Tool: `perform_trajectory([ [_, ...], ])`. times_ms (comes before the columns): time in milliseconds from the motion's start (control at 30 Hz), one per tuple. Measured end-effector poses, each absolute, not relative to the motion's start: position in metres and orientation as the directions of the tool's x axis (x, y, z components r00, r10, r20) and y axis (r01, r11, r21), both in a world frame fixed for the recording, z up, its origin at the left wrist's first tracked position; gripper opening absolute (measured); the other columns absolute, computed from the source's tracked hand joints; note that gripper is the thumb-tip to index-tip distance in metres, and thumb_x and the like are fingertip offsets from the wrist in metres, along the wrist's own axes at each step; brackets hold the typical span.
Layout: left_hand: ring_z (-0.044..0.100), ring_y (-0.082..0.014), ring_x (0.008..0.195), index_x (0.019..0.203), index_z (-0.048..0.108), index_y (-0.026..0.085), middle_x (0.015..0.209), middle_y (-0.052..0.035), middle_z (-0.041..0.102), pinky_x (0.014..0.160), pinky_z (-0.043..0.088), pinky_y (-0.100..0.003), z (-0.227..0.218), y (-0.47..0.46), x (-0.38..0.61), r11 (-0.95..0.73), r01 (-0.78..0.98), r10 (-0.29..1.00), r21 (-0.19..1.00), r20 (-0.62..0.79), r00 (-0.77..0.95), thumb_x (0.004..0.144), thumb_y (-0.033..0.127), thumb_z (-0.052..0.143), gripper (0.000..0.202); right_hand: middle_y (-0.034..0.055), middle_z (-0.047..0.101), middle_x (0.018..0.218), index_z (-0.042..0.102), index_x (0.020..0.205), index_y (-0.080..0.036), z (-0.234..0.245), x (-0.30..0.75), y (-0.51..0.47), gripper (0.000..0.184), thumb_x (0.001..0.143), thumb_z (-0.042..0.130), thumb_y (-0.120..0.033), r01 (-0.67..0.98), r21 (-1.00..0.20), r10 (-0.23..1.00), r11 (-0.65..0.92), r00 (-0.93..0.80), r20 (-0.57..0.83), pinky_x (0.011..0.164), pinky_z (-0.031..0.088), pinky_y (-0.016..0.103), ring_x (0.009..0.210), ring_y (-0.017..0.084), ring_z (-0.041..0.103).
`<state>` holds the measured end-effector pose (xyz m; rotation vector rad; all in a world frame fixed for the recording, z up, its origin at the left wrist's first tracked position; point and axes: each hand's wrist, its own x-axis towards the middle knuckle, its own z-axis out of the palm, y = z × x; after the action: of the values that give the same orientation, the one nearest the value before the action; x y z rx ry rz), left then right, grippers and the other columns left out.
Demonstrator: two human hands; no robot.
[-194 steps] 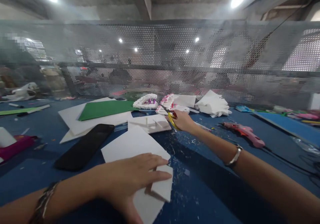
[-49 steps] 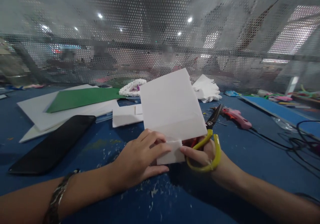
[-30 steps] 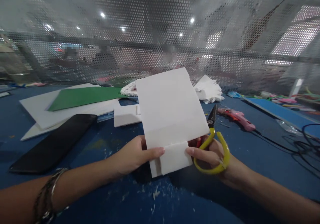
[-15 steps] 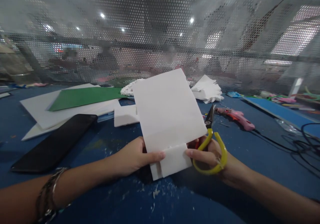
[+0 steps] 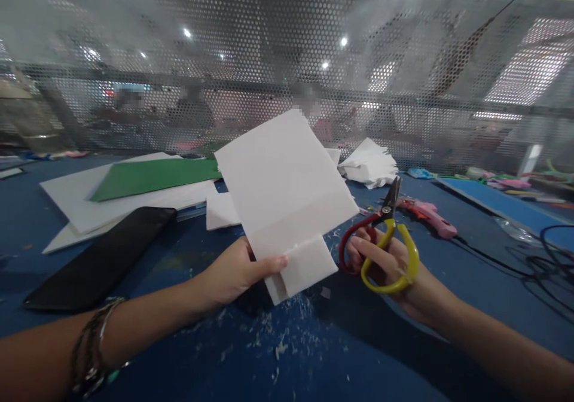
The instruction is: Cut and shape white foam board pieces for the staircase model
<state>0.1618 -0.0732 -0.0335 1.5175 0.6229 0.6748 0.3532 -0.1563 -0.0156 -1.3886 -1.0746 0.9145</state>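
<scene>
**A:** Gripped what with the left hand (image 5: pixel 233 270)?

**B:** Pinched a white foam board sheet (image 5: pixel 287 174) at its lower edge, thumb on the near face, other fingers curled behind. Held it tilted above the blue table (image 5: pixel 381 360), well clear of the surface. Noted a smaller foam flap (image 5: pixel 305 264) just past the thumb tip, apparently joined to the sheet; could not tell how.

**A:** And with the right hand (image 5: pixel 385 264)?

**B:** Clenched it through the loops of the red-and-yellow scissors (image 5: pixel 388 228), just right of the flap and apart from it. Blades close together, pointed up and away from the knuckles.

**A:** Judged the handling how?

**B:** Judged very light and stiff, yet easily dented, snapped or crumbled, as witnessed by the white crumbs (image 5: pixel 278 342) below the left fingers. Judged best taken near an edge with flat pads, thumb opposed to fingers, close to any cut line to limit flexing, and with gentle pressure only. Probably not slippery, going by the matt face.

**A:** Read any brand, label or writing?

**B:** Read none. Found the sheet blank. Made out no mark on the scissors, on the pink glue gun (image 5: pixel 428 216) beyond the right fingertips, or on the black slab (image 5: pixel 101 255), possibly a phone, left of the left wrist. Saw a green sheet (image 5: pixel 152 177) farther beyond the left fingers, likewise unmarked.
</scene>
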Motion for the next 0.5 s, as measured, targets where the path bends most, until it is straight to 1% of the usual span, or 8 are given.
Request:
perform_trajectory([
  [100, 0.056, -0.0241, 0.092, 0.095, 0.06, 0.014, 0.093, -0.009, 0.065, 0.077, 0.043, -0.031, -0.033, -0.072, 0.163, -0.021, -0.032, 0.771, 0.999, 0.037, 0.635, 0.065, 0.03, 0.063, 0.034, -0.0056, 0.042, 0.055, 0.032, 0.062, -0.021, -0.022, 0.358, -0.155, 0.03, 0.066, 0.057, -0.038, 0.214, -0.976, 0.965, 0.045, 0.244, 0.098, 0.05, 0.038, 0.025, 0.049, 0.008, 0.043],
  [167, 0.056, -0.0238, 0.092, 0.093, 0.061, 0.014, 0.093, -0.0093, 0.065, 0.078, 0.043, -0.03, -0.034, -0.07, 0.163, -0.002, -0.047, 0.781, 0.999, 0.031, 0.624, 0.065, 0.032, 0.063, 0.033, -0.0068, 0.042, 0.056, 0.031, 0.064, -0.021, -0.03, 0.362, -0.154, 0.029, 0.069, 0.056, -0.034, 0.254, -0.965, 0.975, 0.07, 0.186, 0.12, 0.049, 0.037, 0.024, 0.048, 0.007, 0.042],
  [267, 0.056, -0.0232, 0.092, 0.093, 0.061, 0.014, 0.094, -0.0094, 0.065, 0.078, 0.043, -0.029, -0.036, -0.069, 0.162, 0.012, -0.056, 0.784, 0.998, 0.026, 0.62, 0.066, 0.033, 0.062, 0.033, -0.0078, 0.042, 0.055, 0.03, 0.066, -0.021, -0.039, 0.365, -0.151, 0.026, 0.07, 0.054, -0.03, 0.265, -0.961, 0.984, 0.078, 0.135, 0.117, 0.046, 0.035, 0.022, 0.047, 0.007, 0.043],
  [433, 0.056, -0.0222, 0.091, 0.096, 0.06, 0.014, 0.094, -0.0093, 0.065, 0.077, 0.043, -0.028, -0.035, -0.071, 0.161, 0.005, -0.035, 0.785, 0.999, 0.017, 0.62, 0.066, 0.034, 0.062, 0.036, -0.0074, 0.039, 0.058, 0.031, 0.066, -0.022, -0.041, 0.366, -0.151, 0.025, 0.068, 0.055, -0.028, 0.264, -0.961, 0.984, 0.084, 0.131, 0.121, 0.046, 0.036, 0.023, 0.047, 0.007, 0.042],
  [500, 0.056, -0.0215, 0.091, 0.097, 0.06, 0.014, 0.094, -0.0089, 0.064, 0.076, 0.043, -0.027, -0.033, -0.073, 0.161, -0.019, -0.017, 0.782, 1.0, 0.025, 0.623, 0.066, 0.033, 0.061, 0.037, -0.0066, 0.04, 0.058, 0.033, 0.065, -0.021, -0.038, 0.365, -0.153, 0.024, 0.069, 0.055, -0.029, 0.305, -0.948, 0.982, 0.088, 0.134, 0.134, 0.047, 0.037, 0.024, 0.048, 0.008, 0.042],
])
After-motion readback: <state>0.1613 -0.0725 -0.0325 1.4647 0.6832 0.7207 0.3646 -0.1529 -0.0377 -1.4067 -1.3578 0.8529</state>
